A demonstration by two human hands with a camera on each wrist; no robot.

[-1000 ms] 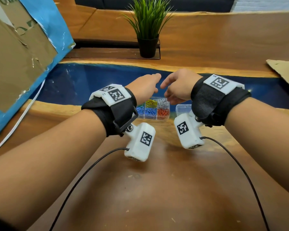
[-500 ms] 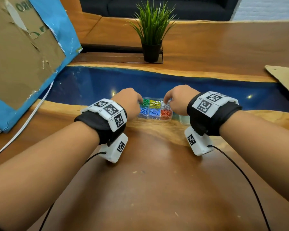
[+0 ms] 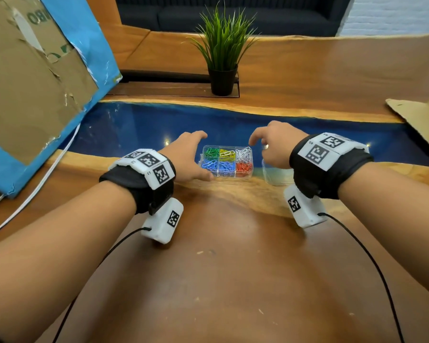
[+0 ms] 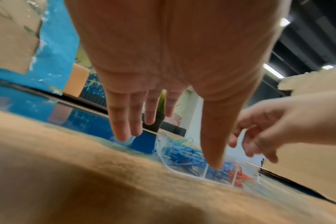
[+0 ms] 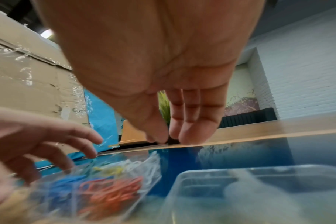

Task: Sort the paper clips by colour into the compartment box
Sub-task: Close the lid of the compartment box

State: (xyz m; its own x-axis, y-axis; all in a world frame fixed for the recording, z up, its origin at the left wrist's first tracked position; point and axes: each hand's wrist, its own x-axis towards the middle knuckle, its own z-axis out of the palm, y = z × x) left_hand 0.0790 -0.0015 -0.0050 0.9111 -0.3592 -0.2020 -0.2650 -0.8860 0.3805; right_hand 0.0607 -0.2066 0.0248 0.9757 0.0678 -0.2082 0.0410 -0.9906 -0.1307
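Compartment box [image 3: 243,175] lies lengthwise left to right.

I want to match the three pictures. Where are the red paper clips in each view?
Head: red paper clips lie in the near right compartment of the compartment box, between the two hands.
Left wrist: a blurred red patch at lower right, just right of the left thumb's tip.
Right wrist: a blurred red heap at lower left of centre.
Shared landmark: the potted plant, seen between the fingers in both wrist views.
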